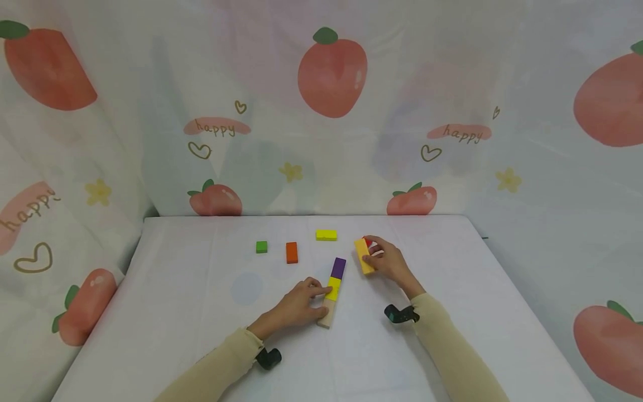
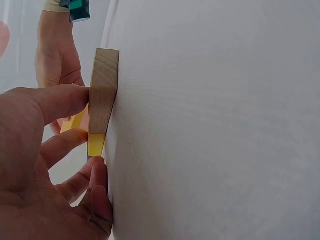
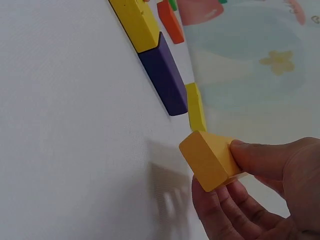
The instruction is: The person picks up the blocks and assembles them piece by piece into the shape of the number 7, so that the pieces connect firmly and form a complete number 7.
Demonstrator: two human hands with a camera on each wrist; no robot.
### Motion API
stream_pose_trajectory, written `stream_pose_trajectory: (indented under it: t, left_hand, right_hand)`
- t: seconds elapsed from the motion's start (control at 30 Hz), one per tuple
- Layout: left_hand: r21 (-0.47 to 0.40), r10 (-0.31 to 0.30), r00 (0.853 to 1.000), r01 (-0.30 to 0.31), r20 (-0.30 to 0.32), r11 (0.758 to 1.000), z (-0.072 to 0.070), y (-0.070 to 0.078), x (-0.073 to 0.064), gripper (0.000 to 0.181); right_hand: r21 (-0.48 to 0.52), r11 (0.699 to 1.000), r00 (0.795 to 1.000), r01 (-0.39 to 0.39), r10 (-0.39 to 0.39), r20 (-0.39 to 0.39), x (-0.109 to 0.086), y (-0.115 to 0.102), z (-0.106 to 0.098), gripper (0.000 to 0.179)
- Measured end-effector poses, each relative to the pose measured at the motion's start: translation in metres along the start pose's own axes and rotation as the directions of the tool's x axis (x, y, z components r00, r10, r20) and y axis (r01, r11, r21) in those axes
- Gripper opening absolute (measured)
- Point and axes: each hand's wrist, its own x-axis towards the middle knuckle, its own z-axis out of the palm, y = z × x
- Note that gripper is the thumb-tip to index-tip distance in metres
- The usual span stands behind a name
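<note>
eight blocks [image 1: 262, 247] [image 1: 292, 253] [image 1: 326, 235] [image 1: 339, 268] [image 1: 334, 285] [image 1: 327, 315] [image 1: 363, 257] [image 1: 368, 242], two grips [image 1: 300, 303] [image 1: 391, 263], two wrist cameras [image 1: 269, 358] [image 1: 399, 314]

White table [image 1: 201, 301] — green block [image 1: 262, 247], orange block [image 1: 292, 253], yellow block [image 1: 326, 235], three-block row [image 1: 335, 286] on it.

Amber block [image 1: 364, 256] in right hand [image 1: 390, 263]

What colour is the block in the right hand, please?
The block is yellow-orange, clearest in the right wrist view.
</note>
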Motion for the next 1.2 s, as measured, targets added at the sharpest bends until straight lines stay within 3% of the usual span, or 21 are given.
stream_pose_trajectory:
  t: [0.43,0.77,0.9,1.2]
  left_hand:
    - [-0.013,-0.015,1.0,0.015,0.009,1.0,0.002,0.0,-0.001,0.052]
    - [-0.012,-0.011,1.0,0.011,0.015,1.0,0.006,-0.004,0.001,0.052]
    - [-0.008,-0.009,1.0,0.009,0.016,1.0,0.005,-0.003,0.0,0.052]
    - [-0.01,-0.03,0.999,0.031,0.015,0.999,0.0,0.0,0.001,0.052]
  right_hand:
    - [0.035,0.999,0.999,0.027,-0.026,-0.032,0.005,-0.001,0.009,0.06]
    - [0.12,0.993,0.999,-0.001,0.007,-0.046,0.006,0.0,0.013,0.061]
    - [0.139,0.99,0.997,-0.034,0.044,-0.065,0.008,-0.001,0.016,0.061]
    - [0.218,0.975,0.991,-0.031,0.058,-0.117,0.015,-0.005,0.021,0.062]
